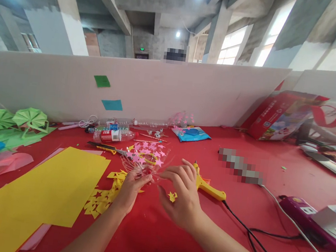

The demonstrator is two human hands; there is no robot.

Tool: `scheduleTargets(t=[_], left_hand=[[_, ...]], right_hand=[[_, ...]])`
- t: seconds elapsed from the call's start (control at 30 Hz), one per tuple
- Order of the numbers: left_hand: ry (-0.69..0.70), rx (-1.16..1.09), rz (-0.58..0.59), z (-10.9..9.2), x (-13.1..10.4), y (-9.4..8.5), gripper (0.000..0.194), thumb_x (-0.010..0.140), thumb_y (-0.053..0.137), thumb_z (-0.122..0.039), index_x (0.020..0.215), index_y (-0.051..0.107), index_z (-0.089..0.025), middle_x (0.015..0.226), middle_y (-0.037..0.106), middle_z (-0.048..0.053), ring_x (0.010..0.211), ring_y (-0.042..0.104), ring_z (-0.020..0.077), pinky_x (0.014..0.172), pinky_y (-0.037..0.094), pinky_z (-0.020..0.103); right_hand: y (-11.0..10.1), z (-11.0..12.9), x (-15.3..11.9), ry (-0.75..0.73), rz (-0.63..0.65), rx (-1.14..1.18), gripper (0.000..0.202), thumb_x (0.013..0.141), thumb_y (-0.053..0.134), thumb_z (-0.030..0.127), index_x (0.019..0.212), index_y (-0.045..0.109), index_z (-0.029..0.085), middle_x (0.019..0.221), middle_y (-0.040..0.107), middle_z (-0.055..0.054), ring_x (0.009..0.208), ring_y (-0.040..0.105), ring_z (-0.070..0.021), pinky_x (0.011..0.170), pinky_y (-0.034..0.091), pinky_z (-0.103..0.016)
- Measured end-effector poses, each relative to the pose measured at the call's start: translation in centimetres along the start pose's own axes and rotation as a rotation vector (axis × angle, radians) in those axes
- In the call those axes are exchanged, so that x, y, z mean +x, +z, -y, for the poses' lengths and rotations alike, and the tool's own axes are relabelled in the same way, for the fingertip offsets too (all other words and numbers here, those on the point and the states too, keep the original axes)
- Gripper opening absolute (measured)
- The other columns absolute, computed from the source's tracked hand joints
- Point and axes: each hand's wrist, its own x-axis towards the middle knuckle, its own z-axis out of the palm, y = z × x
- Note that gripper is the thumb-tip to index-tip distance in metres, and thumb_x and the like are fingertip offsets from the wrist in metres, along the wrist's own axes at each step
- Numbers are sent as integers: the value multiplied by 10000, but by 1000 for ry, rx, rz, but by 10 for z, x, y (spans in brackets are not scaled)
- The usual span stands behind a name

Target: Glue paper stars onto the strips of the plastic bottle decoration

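Note:
My left hand [132, 188] is closed around the neck end of a clear plastic bottle cut into thin strips [126, 161], where a red cap shows. Small pink paper stars [145, 152] sit over the strips. Just right of it, my right hand [181, 190] is raised with fingers curved and apart; whether a fingertip touches a strip, I cannot tell. Behind the cut bottle lie scissors [105, 148] with yellow handles, partly covered by it. A yellow glue gun [209, 187] rests to the right of my right hand. Yellow paper scraps with star-shaped holes [101, 201] lie beside my left hand.
Yellow paper sheets [58, 186] cover the left of the red table [143, 240]. Behind are a labelled bottle [114, 136] and a blue packet [191, 134]. Folded green paper [31, 118] lies far left. At right, cables run near a purple power strip [306, 218].

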Motion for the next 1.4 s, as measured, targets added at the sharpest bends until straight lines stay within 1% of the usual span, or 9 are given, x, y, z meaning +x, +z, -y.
scheduleTargets(t=[0.1, 0.2, 0.33, 0.53, 0.67, 0.9, 1.07, 1.23, 1.4], left_hand=[[-9, -16, 7, -1, 0, 1, 308, 647, 776, -280, 922, 677, -185, 821, 674, 11, 696, 591, 126, 744, 450, 254], [-3, -19, 38, 0, 0, 1, 315, 657, 772, -269, 950, 682, -193, 861, 696, 21, 762, 617, 144, 794, 450, 265], [-20, -17, 36, 1, -2, 2, 348, 629, 797, -283, 945, 689, -185, 867, 713, 35, 856, 643, 187, 840, 449, 291], [-57, 54, 70, 1, -6, 6, 334, 610, 816, -309, 890, 708, -163, 794, 709, 35, 794, 631, 188, 793, 460, 300], [-58, 64, 120, 2, -7, 6, 325, 654, 791, -315, 923, 697, -159, 854, 714, 47, 790, 628, 184, 777, 463, 300], [-21, -39, 90, 2, -3, 2, 292, 662, 781, -295, 914, 686, -180, 857, 712, 34, 793, 639, 166, 791, 457, 282], [-49, -36, 70, 0, -3, 4, 278, 650, 778, -266, 903, 694, -186, 775, 702, 16, 740, 636, 160, 737, 449, 271], [-47, -64, 102, -4, -5, 7, 307, 638, 780, -247, 925, 693, -183, 832, 713, 27, 815, 649, 179, 773, 456, 275], [-47, -64, 96, -3, -4, 7, 342, 618, 791, -254, 940, 699, -182, 868, 717, 35, 844, 650, 190, 796, 456, 286]], right_hand=[[1, -1, 0, 1, 7, -72, 154, 816, 565, 173, 953, 590, 240, 890, 619, -22, 837, 531, -189, 994, 326, -467], [4, -3, -1, -44, 15, -109, 65, 843, 572, 186, 854, 608, 239, 848, 608, -12, 806, 503, -179, 1002, 313, -462], [4, -3, -2, -83, 14, -82, 118, 859, 550, 148, 807, 609, 236, 785, 588, 2, 764, 479, -162, 992, 326, -449], [1, -2, -2, -82, -88, -103, 171, 841, 515, 101, 736, 573, 224, 693, 507, 8, 707, 435, -154, 976, 329, -437], [-1, -1, 0, -91, -110, -97, 161, 827, 516, 96, 760, 579, 229, 671, 497, 11, 697, 435, -157, 952, 337, -440], [1, 0, 1, -99, 11, -72, 106, 842, 539, 148, 822, 603, 230, 721, 563, 7, 712, 472, -161, 937, 363, -427], [1, -1, 0, -85, 17, -95, 83, 851, 562, 193, 901, 616, 232, 767, 590, -4, 741, 482, -170, 940, 352, -430], [1, -2, 0, -76, 10, -99, 46, 854, 571, 188, 872, 602, 217, 777, 588, -9, 750, 474, -167, 934, 353, -423], [3, -2, 0, -74, 0, -94, 46, 859, 571, 191, 888, 599, 212, 777, 589, -10, 749, 474, -167, 925, 362, -410]])
